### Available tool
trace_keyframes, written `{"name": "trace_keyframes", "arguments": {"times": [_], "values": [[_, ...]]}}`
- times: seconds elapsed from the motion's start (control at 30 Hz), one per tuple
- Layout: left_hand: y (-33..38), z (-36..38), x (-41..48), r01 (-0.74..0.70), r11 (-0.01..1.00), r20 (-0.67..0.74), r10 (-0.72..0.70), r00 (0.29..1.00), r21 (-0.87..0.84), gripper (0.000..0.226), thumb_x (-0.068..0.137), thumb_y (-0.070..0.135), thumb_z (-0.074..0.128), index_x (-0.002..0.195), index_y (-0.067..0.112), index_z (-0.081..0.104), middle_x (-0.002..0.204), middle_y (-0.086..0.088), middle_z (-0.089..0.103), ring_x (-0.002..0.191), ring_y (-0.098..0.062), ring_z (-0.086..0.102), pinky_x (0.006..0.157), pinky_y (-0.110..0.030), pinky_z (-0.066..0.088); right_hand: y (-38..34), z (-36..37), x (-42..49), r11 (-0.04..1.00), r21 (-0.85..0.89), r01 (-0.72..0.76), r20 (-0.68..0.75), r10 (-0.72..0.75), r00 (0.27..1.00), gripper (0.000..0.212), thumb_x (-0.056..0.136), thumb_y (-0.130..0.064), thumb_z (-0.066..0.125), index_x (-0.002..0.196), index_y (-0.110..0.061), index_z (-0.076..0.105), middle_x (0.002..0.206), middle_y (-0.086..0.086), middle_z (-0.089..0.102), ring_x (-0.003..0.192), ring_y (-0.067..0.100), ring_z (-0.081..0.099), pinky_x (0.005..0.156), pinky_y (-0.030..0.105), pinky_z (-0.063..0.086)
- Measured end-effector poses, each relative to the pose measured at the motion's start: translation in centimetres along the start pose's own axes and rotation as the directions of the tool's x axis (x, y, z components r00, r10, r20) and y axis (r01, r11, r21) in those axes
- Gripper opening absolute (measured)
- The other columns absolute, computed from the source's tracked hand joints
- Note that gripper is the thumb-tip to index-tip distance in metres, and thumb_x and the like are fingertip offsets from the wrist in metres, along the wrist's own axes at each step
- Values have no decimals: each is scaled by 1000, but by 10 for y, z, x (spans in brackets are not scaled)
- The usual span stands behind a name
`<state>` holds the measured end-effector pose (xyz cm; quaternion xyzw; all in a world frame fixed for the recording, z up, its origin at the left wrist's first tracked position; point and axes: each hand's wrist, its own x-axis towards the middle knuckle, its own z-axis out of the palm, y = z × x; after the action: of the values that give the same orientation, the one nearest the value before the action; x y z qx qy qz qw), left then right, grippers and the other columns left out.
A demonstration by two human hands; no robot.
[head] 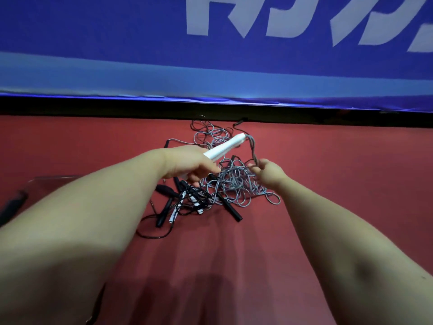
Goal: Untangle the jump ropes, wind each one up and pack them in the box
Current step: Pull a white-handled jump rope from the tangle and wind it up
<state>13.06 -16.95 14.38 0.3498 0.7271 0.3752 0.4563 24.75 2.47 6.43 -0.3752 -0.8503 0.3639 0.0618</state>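
Observation:
A tangle of grey jump-rope cords (234, 184) lies on the red floor, mixed with thin black cords and several black handles (230, 208). My left hand (187, 164) grips a white handle (225, 147) that points up and to the right above the pile. A grey cord (253, 148) runs from the handle's tip down to my right hand (269, 172), which pinches it just above the tangle. A clear box (56, 181) stands at the left, mostly hidden behind my left forearm.
A blue banner (210, 55) with white letters hangs along the far edge of the red floor (328, 172), with a dark gap under it. A dark object (14, 202) lies at the far left beside the box.

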Motion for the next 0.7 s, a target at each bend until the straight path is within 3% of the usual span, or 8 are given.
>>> {"name": "trace_keyframes", "arguments": {"times": [0.1, 0.17, 0.23, 0.33, 0.43, 0.53, 0.63, 0.7], "values": [[-11, -9, 2, -37, 976, -185, -3, 983, -217, 17, 93, 5, 53, 82, 12, 42, 50, 3, 30, 37, -7, 27, 41, -17, 38, -30, -19, -1, 970, 193, 145, -212, -103, 972, 22, 97, -23, 48, 102, -7, 63, 77, 5, 63, 64, 11, 55, 63, 25, 43], [-21, -19, 3, -84, 977, -394, -1, 919, -196, 11, 94, 9, 56, 87, 11, 47, 58, -1, 38, 44, -10, 36, 38, -15, 35, -65, -51, -7, 918, 109, 382, -422, -305, 854, 16, 95, -22, 53, 86, -12, 63, 63, -4, 55, 56, 7, 49, 59, 23, 37], [-30, -26, 5, -90, 985, -528, -1, 849, -146, 8, 91, 14, 61, 94, 10, 55, 65, -2, 50, 51, -13, 46, 45, -17, 39, -100, -79, -18, 847, -20, 531, -509, -466, 724, 12, 91, -23, 58, 81, -17, 61, 62, -8, 50, 61, 8, 44, 59, 19, 33], [-33, -19, 10, -112, 966, -489, -17, 872, -234, 8, 90, 14, 62, 89, 12, 55, 69, -4, 56, 50, -11, 54, 41, -16, 41, -122, -85, -28, 819, -47, 572, -446, -530, 721, 9, 90, -25, 60, 85, -17, 63, 61, -14, 50, 56, 5, 45, 56, 9, 33], [-21, 2, 19, -195, 943, -392, 78, 917, -268, 16, 88, 5, 62, 100, 15, 56, 75, -4, 56, 43, -4, 53, 41, -16, 40, -127, -72, -36, 798, 15, 602, -313, -568, 761, 11, 90, -24, 59, 80, -20, 60, 61, -12, 57, 53, -4, 51, 59, 13, 39], [-6, 16, 28, -281, 889, -333, 159, 930, -362, 35, 85, -3, 62, 115, 12, 54, 80, -3, 58, 44, -6, 52, 40, -17, 36, -138, -66, -48, 765, 25, 643, -258, -617, 744, 12, 89, -23, 61, 80, -16, 61, 64, -7, 62, 55, 4, 54, 64, 23, 45], [5, 23, 33, -306, 849, -277, 199, 940, -430, 18, 84, -3, 62, 92, 13, 62, 72, 4, 66, 43, -7, 46, 40, -17, 34, -144, -65, -54, 760, 117, 639, -175, -618, 767, 6, 87, -20, 64, 87, -14, 62, 72, -1, 66, 62, 13, 60, 67, 28, 51], [9, 23, 36, -311, 847, -343, 165, 925, -432, 16, 86, 1, 62, 82, 15, 57, 54, 7, 62, 41, -8, 41, 41, -19, 33, -140, -65, -55, 752, 208, 625, -172, -601, 781, 7, 88, -18, 63, 95, -17, 61, 80, -3, 65, 66, 12, 63, 72, 28, 53]]}}
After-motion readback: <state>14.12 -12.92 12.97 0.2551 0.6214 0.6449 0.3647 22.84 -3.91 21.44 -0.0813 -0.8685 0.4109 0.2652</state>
